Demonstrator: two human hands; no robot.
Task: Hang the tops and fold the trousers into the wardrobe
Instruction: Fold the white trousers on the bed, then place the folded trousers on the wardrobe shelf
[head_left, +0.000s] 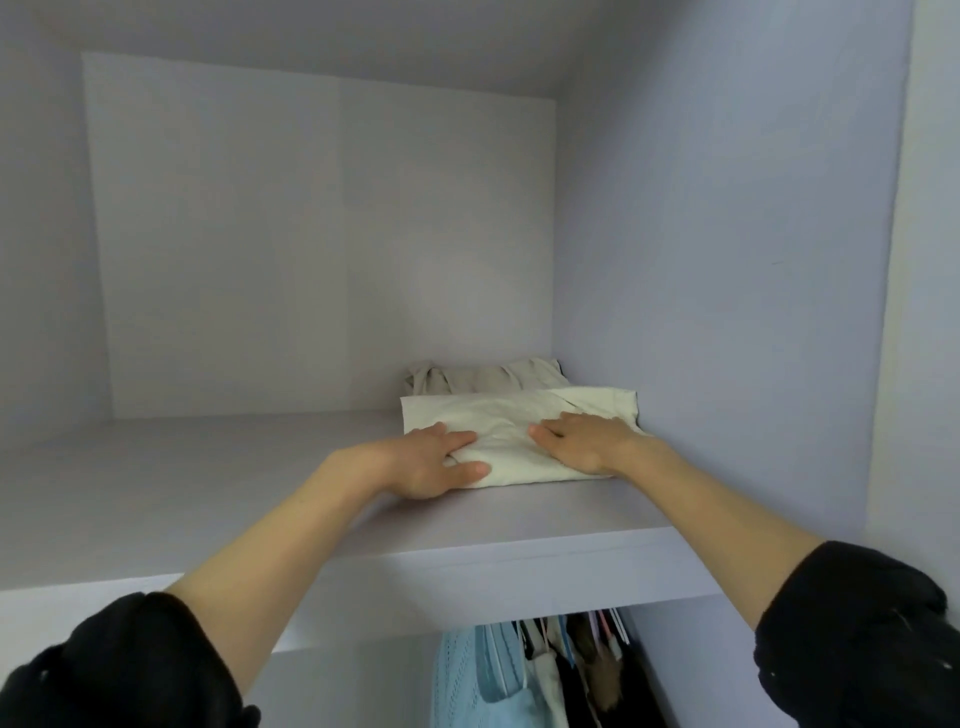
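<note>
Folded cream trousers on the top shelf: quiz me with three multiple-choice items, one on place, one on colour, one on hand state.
1. Where do the folded cream trousers lie on the shelf?
A. Far left
B. At the right, by the side wall
C. Below the shelf

2. What colour is the knit top hanging below?
A. Light blue
B. Red
C. Yellow

3. How are the hands placed?
A. Both off the cloth
B. One holds a hanger
C. Both on the trousers

Answers: 1 B, they sit against the right wall, before a beige garment. 2 A, pale blue knit. 3 C, left hand and right hand are both on them.
</note>
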